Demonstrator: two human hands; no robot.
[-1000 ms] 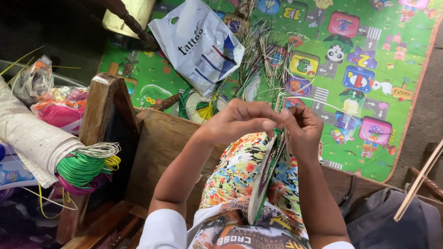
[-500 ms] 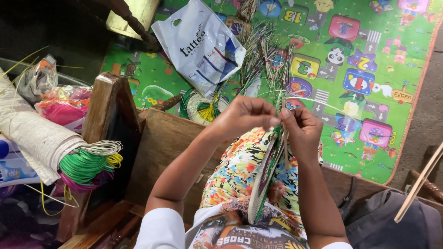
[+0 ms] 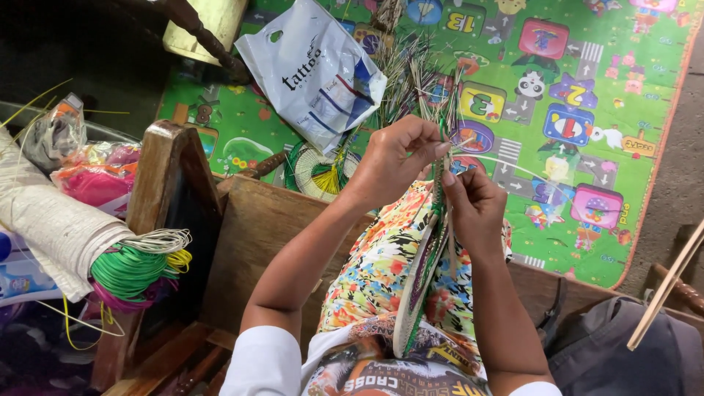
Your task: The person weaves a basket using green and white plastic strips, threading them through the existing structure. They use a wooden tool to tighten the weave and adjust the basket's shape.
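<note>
Hands: two, left hand (image 3: 392, 158) and right hand (image 3: 475, 209), grips pinching thin green strands (image 3: 440, 139). Below them stands one flat, round woven disc (image 3: 419, 282), edge-on.

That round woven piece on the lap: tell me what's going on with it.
A seated person holds the round woven disc of green and pale strips upright on edge over their lap. The left hand and right hand meet at its top rim, fingers pinching thin strands there. Loose stiff strips fan out above the hands. Nearby lie a second, flat woven round on the colourful play mat, a white plastic bag, and green cord coils on the wooden frame.
</note>
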